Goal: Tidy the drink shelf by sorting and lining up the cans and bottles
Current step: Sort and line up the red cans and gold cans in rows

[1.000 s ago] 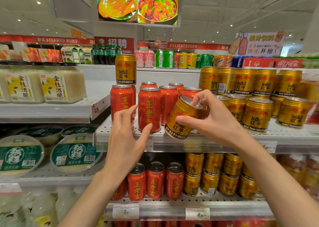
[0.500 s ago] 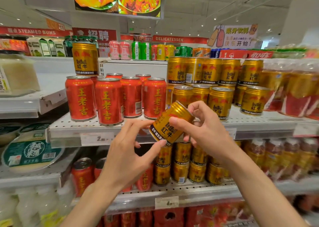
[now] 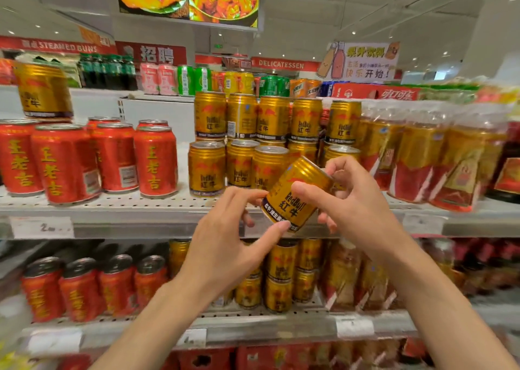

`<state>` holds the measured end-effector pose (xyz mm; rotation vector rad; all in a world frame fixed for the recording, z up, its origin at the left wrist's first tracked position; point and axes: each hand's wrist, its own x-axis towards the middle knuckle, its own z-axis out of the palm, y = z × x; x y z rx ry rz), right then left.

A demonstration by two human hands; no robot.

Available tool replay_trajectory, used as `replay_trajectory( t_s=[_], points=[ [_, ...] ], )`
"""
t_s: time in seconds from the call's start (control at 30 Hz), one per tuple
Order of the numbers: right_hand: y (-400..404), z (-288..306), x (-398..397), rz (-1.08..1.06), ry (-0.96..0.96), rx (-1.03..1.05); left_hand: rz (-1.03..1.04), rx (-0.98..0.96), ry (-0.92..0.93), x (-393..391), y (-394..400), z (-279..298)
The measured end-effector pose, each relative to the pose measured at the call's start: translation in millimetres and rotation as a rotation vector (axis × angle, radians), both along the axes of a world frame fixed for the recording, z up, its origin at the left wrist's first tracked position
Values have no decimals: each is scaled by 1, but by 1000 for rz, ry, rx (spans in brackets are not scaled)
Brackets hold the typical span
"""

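A gold Red Bull can (image 3: 295, 192) is tilted in mid-air in front of the middle shelf (image 3: 157, 203). My right hand (image 3: 351, 203) grips it around the upper body. My left hand (image 3: 228, 243) pinches its lower end with thumb and fingers. Behind it stands a stacked block of gold Red Bull cans (image 3: 253, 144). To the left is a group of red Wanglaoji cans (image 3: 84, 158). One lone gold can (image 3: 43, 91) sits on top of the red ones at far left.
Shrink-wrapped gold multipacks (image 3: 439, 158) fill the shelf to the right. The lower shelf (image 3: 253, 324) holds red cans at left and gold cans in the middle. Mixed cans and bottles line the top shelf (image 3: 197, 80). Price tags run along the shelf edges.
The view has swung right, so the shelves sit further left. The gold can came away from the red group and now hangs before the gold block. My left hand has closed onto its base.
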<state>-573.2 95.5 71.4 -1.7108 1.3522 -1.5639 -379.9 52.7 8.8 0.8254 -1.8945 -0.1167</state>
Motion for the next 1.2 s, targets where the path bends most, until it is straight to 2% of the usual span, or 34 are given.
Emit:
replay_trajectory(
  t_s=[0.33, 0.53, 0.67, 0.87, 1.0, 1.2],
  points=[
    [-26, 16, -53, -105, 210, -37, 24, -13, -78, -48, -21, 12],
    [-54, 9, -55, -159, 393, -38, 107, -29, 48, -43, -34, 9],
    [-63, 3, -49, -241, 470, -131, 157, -50, 97, -39, -43, 10],
    [-49, -16, -50, -327, 413, -177, 193, -12, 92, -31, -55, 8],
    [-45, -35, -46, -284, 434, -108, 164, 10, 83, -28, -59, 6],
    [-56, -28, -46, -232, 395, -55, 162, 36, 87, -28, -60, 7]
  ],
)
